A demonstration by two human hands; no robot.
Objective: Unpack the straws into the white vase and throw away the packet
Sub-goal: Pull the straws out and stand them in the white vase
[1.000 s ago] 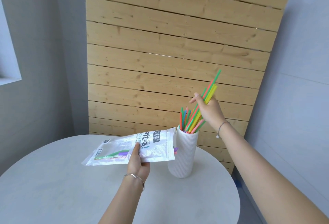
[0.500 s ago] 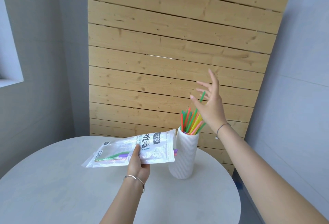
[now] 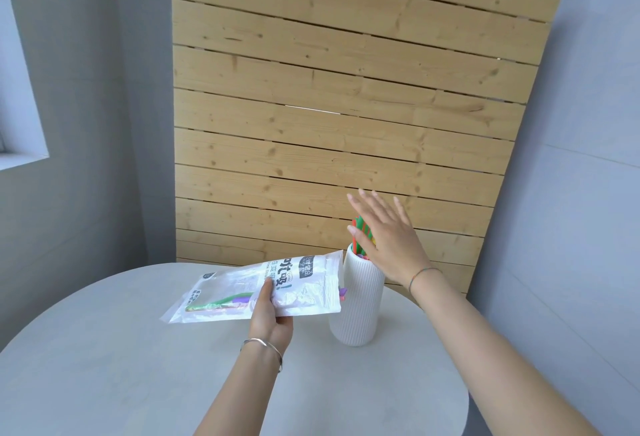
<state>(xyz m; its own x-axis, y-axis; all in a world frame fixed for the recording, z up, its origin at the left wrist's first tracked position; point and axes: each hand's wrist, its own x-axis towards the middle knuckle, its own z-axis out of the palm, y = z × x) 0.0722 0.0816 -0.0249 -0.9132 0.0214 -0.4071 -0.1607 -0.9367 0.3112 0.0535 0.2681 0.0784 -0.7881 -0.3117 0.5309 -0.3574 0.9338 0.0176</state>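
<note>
A ribbed white vase (image 3: 358, 300) stands upright on the round grey table (image 3: 138, 366). Coloured straws (image 3: 360, 233) stick out of its mouth, mostly hidden behind my right hand (image 3: 388, 238). That hand is flat and empty, fingers spread, just above and in front of the straw tops. My left hand (image 3: 268, 314) grips the clear plastic straw packet (image 3: 263, 288) from below, holding it nearly level, left of the vase. A few green and purple straws (image 3: 225, 300) still lie inside the packet. The packet's right edge almost touches the vase.
A tall wooden slatted panel (image 3: 346, 106) leans against the grey wall behind the table. A window ledge (image 3: 20, 158) is at the far left. The table's right edge (image 3: 464, 401) drops off below my right forearm.
My right hand let go of the bunch of straws, which dropped into the vase. The hand then opened and lowered over the straw tops. The packet stayed in my left hand.
</note>
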